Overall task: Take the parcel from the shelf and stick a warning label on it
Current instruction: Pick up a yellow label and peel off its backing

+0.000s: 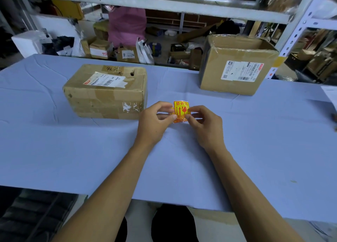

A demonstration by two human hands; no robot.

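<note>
A yellow and red warning label (181, 109) is pinched between both hands just above the blue table cover (91, 150), near the middle. My left hand (155, 123) grips its left edge and my right hand (204, 123) grips its right edge with thumb and forefinger. A taped brown parcel (105, 94) with a white shipping label lies flat on the cover, to the left of my hands and apart from them. A second, taller brown parcel (237, 66) with a white shipping label stands at the back right.
A grey metal shelf beam (164, 4) runs overhead and a perforated upright (299, 28) rises at the right. Beyond the table's far edge the floor holds several boxes, bags and a pink sack (127, 25). A white sheet (330, 96) lies at the right edge.
</note>
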